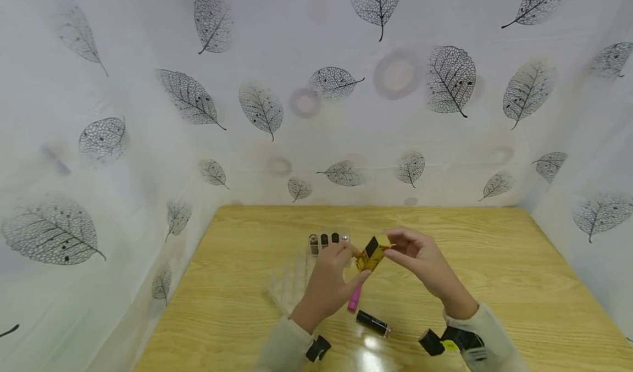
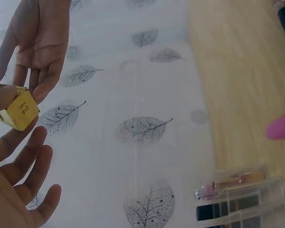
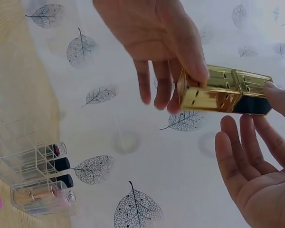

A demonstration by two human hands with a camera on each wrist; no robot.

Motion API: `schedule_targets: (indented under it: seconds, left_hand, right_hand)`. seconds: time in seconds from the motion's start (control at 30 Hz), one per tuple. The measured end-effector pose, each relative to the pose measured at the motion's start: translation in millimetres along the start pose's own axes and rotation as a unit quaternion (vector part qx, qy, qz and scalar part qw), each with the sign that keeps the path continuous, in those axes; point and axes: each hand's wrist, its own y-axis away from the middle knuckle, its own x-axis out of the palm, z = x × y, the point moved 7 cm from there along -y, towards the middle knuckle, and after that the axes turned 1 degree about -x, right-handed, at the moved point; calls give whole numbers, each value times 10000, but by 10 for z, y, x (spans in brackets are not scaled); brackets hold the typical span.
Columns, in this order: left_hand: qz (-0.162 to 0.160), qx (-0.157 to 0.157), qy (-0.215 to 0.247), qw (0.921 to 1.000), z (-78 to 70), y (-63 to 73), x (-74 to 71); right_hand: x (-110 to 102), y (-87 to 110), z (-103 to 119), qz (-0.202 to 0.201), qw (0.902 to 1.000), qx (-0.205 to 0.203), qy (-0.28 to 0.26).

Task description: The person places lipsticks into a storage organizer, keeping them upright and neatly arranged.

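Both hands hold a gold lipstick case (image 1: 372, 255) with a dark panel, raised above the table. My left hand (image 1: 332, 284) pinches one end between thumb and fingers; in the right wrist view its thumb lies along the gold case (image 3: 218, 90). At the opposite end, my right hand (image 1: 417, 255) pinches with thumb and fingertips. The left wrist view shows the square gold end (image 2: 23, 110) with a label reading 016. Below the hands, a pink tube (image 1: 354, 298) and a black tube (image 1: 373, 323) lie on the table.
Beyond my left hand stands a clear organizer (image 3: 31, 166) with several lipsticks in its front row; its stepped rear part (image 1: 287, 284) lies left of that hand. Leaf-printed white curtain (image 1: 306, 125) hangs around the back and sides of the wooden table (image 1: 494, 273).
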Motion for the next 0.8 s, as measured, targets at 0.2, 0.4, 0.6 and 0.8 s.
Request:
schedule_targets:
  seconds: [0.2, 0.4, 0.6, 0.8]
  left_hand:
    - [294, -191, 687, 9970, -11, 63, 153]
    - [361, -282, 786, 9959, -39, 63, 177]
    - [178, -258, 633, 9975, -54, 47, 153]
    - [-659, -110, -423, 9969, -131, 29, 54]
  right_hand:
    - [88, -31, -18, 296, 9994, 20, -154]
    - [111, -33, -10, 382, 9990, 71, -212]
    - [107, -26, -10, 375, 9991, 136, -149]
    - [140, -21, -17, 302, 9990, 241, 206]
